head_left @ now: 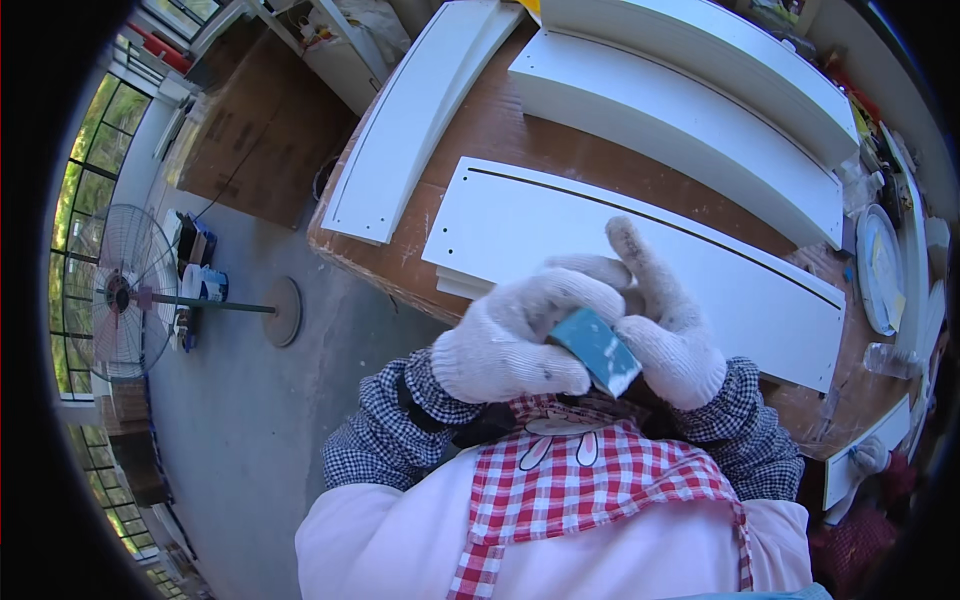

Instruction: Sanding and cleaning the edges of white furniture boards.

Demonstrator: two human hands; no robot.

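Note:
My left hand (520, 335), in a white knit glove, is closed on a small teal block (597, 349) with a whitish, worn-looking lower edge. My right hand (670, 325), gloved the same way, is held up just beside it. Its index finger points upward, its other fingers reach toward the left hand, and its thumb tip is at the block's edge; whether it touches is hard to tell. Beyond both hands lies a white board (600, 225) with a long dark groove and small holes near its ends. Another board edge shows beneath it.
More white boards (415, 120) and long white panels (680, 125) lie on the brown-covered table (480, 130). An oval white plate-like piece (880, 270) is at the right. Another person's gloved hand (868, 458) rests near a board at lower right. A fan (125, 290) stands at left.

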